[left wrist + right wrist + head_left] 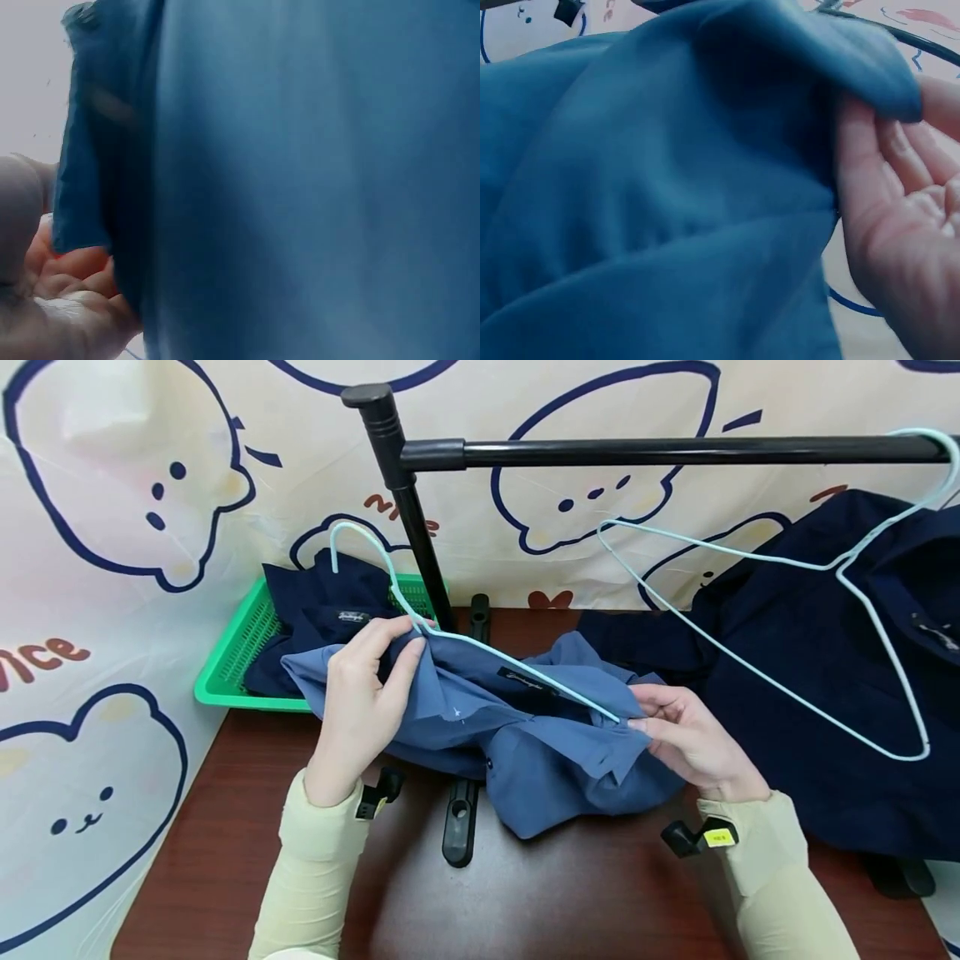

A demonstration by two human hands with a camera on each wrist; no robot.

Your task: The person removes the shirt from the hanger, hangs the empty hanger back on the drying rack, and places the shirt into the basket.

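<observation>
A blue collared shirt [555,777] hangs bunched between the two hands above the table. A light-blue hanger [517,662] lies across its neck opening, hook up at the left. My left hand [360,697] pinches hanger and cloth together just below the hook. With thumb and fingers, my right hand [693,735] grips the shirt's fabric beside the hanger's right end. The hanger's other arm is hidden by the left hand and cloth. In the left wrist view the shirt [300,180] fills most of the picture; the right wrist view shows pinched fabric [667,165].
A green basket [213,681] with dark navy clothing [330,602] stands at the back left. A black rail [637,452] crosses above; a second light-blue hanger [757,672] hangs from it at right. Navy garments [787,735] are behind it. A black rack foot [459,827] rests on the brown table [247,810].
</observation>
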